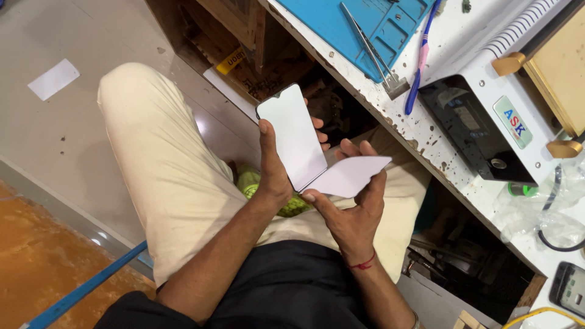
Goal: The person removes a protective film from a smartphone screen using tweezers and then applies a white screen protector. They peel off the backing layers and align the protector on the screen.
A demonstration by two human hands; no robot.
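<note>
Both my hands work over my lap: left hand (275, 176) clenched along the edge of a white phone screen panel (291, 135), thumb pressed up its side, right hand (353, 210) pinching a pale protective sheet (353, 175) that meets the panel's lower corner. I judge a slow, flat peel with the panel held steady serves best. Beyond my fingers, on the counter (426, 131), lie tweezers (373, 52) on a blue mat (341, 24).
</note>
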